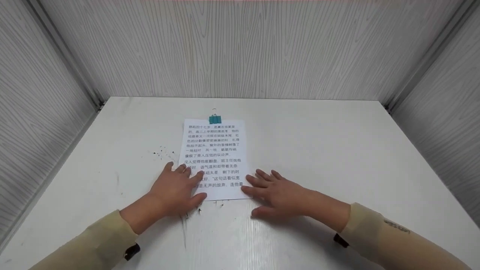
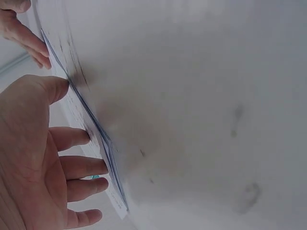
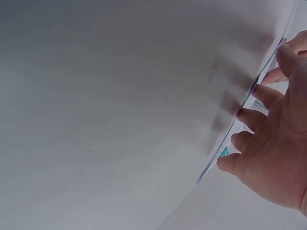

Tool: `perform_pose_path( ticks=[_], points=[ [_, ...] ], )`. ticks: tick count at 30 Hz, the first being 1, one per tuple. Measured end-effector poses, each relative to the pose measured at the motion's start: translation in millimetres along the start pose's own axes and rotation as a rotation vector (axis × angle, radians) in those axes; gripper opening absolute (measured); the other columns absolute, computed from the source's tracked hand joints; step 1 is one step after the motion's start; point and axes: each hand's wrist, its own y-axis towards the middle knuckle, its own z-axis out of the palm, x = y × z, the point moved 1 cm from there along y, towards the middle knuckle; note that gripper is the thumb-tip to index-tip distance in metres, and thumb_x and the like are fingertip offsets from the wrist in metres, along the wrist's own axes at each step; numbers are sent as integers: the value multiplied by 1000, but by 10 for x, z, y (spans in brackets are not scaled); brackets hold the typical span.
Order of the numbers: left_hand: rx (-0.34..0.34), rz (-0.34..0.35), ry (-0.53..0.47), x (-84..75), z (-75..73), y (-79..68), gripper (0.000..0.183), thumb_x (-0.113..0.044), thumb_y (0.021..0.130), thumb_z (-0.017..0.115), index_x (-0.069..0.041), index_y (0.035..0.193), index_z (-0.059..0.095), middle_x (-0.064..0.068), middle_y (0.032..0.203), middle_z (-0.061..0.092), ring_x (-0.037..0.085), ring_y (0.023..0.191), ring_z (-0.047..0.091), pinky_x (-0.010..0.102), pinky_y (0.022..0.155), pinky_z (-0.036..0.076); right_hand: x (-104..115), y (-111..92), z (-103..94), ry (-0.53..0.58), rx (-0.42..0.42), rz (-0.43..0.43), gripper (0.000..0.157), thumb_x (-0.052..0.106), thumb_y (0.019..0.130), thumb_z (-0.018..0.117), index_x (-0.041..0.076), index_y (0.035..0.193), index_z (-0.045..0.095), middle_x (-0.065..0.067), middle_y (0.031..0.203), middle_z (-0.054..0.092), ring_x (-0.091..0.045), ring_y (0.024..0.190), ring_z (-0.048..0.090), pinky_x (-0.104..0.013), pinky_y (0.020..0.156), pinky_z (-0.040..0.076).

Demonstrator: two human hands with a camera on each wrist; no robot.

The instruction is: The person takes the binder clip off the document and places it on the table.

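A small stack of white sheets (image 1: 215, 159) printed with Chinese text lies flat on the table, its long side running away from me. At its far edge a teal binder clip (image 1: 215, 119) grips the paper. My left hand (image 1: 173, 190) rests with spread fingers over the lower left side, fingertips and thumb on the sheets and covering some of the text. On the other side, my right hand (image 1: 280, 194) is spread out, its fingertips right at the lower right edge and its thumb nearer me. In the left wrist view the layered paper edge (image 2: 98, 127) shows beside the fingers.
The white table (image 1: 318, 142) has dark specks and scuffs (image 1: 163, 152) left of the paper and below it. Grey wood-grain panels (image 1: 240, 48) stand behind the table and along both sides.
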Motion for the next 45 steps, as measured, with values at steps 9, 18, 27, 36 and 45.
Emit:
perform_pose_path(
  ticks=[9,18,27,36,45],
  points=[
    [-79,172,32,214,51,49,65,-64,92,44,-20,139,55,12,118,65,30,112,58,56,102,32,-8,-9,4,35,-33,-1,70,66,94,42,34,154,26,2,161,17,-27,148,7,-58,114,12],
    [-133,308,4,287,70,61,62,-62,93,45,-19,135,59,11,120,65,30,111,59,56,104,31,-41,-91,16,52,-34,22,70,66,93,44,36,153,28,5,160,19,-24,148,9,-56,115,13],
    [-144,409,-8,375,65,44,61,-63,94,42,-22,137,57,10,125,64,27,116,58,54,104,33,-35,-92,-27,40,-67,-7,64,63,94,46,34,150,37,3,158,28,-24,147,17,-56,113,20],
    [-163,474,-15,504,85,49,59,-63,95,39,-23,136,58,11,128,63,27,119,57,52,104,34,32,-19,-86,16,-71,-12,60,61,95,45,31,147,44,1,155,35,-27,145,25,-56,111,25],
    [-172,499,-46,696,124,89,56,-61,95,41,-24,134,59,10,128,63,26,118,57,52,102,35,54,183,-204,32,-81,-21,54,59,95,47,31,140,54,0,148,45,-31,141,33,-58,109,28]
  ],
)
